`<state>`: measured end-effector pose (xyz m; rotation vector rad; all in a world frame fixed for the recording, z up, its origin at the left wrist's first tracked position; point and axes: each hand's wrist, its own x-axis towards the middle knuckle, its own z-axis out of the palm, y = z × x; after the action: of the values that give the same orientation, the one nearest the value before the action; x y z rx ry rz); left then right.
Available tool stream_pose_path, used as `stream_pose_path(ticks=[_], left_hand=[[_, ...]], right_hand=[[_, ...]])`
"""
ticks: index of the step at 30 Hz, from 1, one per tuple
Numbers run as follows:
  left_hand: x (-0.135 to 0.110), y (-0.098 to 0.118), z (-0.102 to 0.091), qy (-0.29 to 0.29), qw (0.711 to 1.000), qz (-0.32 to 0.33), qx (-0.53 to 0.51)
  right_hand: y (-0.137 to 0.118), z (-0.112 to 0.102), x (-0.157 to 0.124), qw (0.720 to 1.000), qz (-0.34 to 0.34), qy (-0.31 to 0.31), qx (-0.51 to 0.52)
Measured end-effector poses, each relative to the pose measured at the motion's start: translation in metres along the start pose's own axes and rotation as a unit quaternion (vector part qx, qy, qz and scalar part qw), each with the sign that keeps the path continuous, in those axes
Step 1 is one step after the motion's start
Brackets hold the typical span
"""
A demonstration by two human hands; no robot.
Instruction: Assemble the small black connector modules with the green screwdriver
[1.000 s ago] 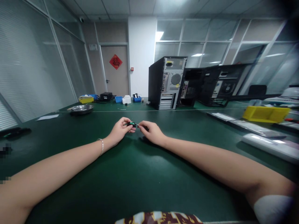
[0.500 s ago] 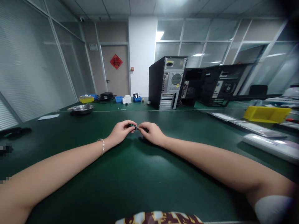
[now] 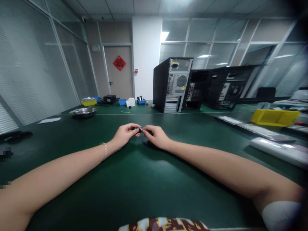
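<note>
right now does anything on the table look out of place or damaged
Only minor: a small dark piece lies loose before the white object, outside the nearby blue bins. No clear spill or damage shows.

The left hand (image 3: 126, 132) and the right hand (image 3: 154, 137) were bare, as were both forearms (image 3: 69, 170). A slim, silvery bracelet (image 3: 105, 151) circled the left wrist, its finer detail too small to read. At the near right showed a plain white sleeve (image 3: 280, 214). Patterned cloth (image 3: 166, 225) crossed the near edge, maroon with blocky white shapes and yellow outlines.
</note>
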<state>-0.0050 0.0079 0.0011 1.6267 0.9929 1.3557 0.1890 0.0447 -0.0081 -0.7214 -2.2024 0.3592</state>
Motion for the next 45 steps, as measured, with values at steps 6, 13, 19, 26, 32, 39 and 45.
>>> stream_pose_path(ticks=[6,13,19,26,32,39,45], left_hand=[[0.002,-0.003,-0.007,-0.002,0.997,0.004,0.072],[-0.001,-0.003,-0.006,-0.176,0.931,0.081,0.310],[0.000,-0.006,-0.005,-0.181,0.917,0.114,0.338],[-0.001,-0.001,-0.006,-0.062,0.944,0.083,0.314],[-0.005,0.002,-0.005,-0.120,0.917,0.039,0.379],[-0.006,0.002,-0.008,-0.142,0.882,0.054,0.446],[-0.004,-0.004,-0.011,-0.116,0.927,0.079,0.347]], right_hand=[[0.000,0.001,0.001,0.999,0.026,0.020,-0.002],[0.002,0.002,0.001,0.999,0.033,0.025,0.002],[0.003,0.002,0.002,0.999,0.030,0.020,-0.002],[0.006,-0.002,0.005,0.997,0.056,-0.042,-0.023],[0.006,-0.010,0.007,0.991,0.032,-0.128,0.008],[0.005,-0.015,0.009,0.983,0.009,-0.179,0.029],[0.010,-0.015,0.012,0.980,0.022,-0.188,0.056]])
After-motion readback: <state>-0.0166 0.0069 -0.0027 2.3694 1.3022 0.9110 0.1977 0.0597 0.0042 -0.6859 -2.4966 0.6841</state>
